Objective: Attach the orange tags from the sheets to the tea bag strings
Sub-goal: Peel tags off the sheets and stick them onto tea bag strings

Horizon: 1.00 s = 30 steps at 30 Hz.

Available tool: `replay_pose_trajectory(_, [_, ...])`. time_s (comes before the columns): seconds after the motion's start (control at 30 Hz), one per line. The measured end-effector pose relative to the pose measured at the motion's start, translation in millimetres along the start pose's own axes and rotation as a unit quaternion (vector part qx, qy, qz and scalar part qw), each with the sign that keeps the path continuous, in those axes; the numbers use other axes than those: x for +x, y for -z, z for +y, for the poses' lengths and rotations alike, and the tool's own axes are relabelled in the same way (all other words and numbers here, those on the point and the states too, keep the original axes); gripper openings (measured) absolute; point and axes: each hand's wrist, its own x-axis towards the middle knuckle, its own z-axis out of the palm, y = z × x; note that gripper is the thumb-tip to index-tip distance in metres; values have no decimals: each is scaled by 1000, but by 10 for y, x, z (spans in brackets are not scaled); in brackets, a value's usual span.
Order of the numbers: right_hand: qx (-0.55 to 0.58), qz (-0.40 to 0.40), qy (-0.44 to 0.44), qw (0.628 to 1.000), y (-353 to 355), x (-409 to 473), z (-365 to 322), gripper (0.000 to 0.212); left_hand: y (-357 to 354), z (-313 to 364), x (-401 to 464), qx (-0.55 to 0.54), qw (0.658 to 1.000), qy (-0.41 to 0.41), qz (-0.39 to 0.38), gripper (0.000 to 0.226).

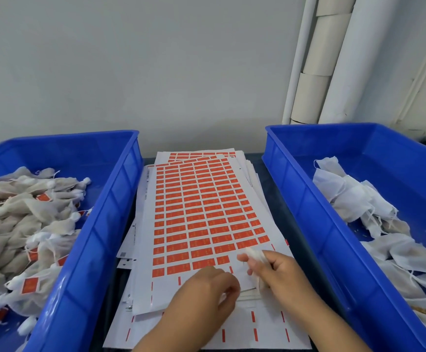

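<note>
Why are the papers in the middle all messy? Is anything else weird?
The sticker sheets are stacked crooked, fanned at different angles rather than squared up. The top sheet's near rows are already bare where tags were peeled off. In the right bin, small crumbs dot the blue floor, maybe spilled tea. Nothing looks broken.

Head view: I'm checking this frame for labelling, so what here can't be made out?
- Print on the orange tags: too small and soft to read.
- What the left hand does at the top sheet: its fingertips are hidden behind its own knuckles.
- The white item in the right hand: motion-blurred and partly covered by the fingers.
- Left bin and right bin: near ends cut off by the frame edges.
</note>
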Motion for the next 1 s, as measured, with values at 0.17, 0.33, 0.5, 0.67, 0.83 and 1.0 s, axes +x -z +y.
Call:
replay_pose_trajectory(0.17, [-91, -75, 11, 993, -63, 13, 65, 6, 138, 84, 91, -25, 996, -56, 71, 13])
replay_pose_trajectory(0.33, [-97, -109, 45, 988, -89, 13, 41, 15, 68, 94, 308, -143, 987, 32, 74, 23])
replay_pose_trajectory(0.5, [-88, -52, 76, 992, -121, 29, 67, 13, -73, 83, 358, -289, 945, 127, 89, 17])
replay_pose_trajectory(0.67, [-79, 26, 90, 992, -176, 69, 82, 18, -121, 123, 352, -402, 887, 201, 101, 14])
replay_pose_trajectory(0.83, [-48, 83, 111, 989, -248, 87, 111, 19, -140, 138, 345, -479, 826, 276, 106, 16])
replay_pose_trajectory(1.0, [-8, 105, 107, 989, -308, 92, 215, 18, -167, 122, 327, -533, 788, 301, 60, 21])
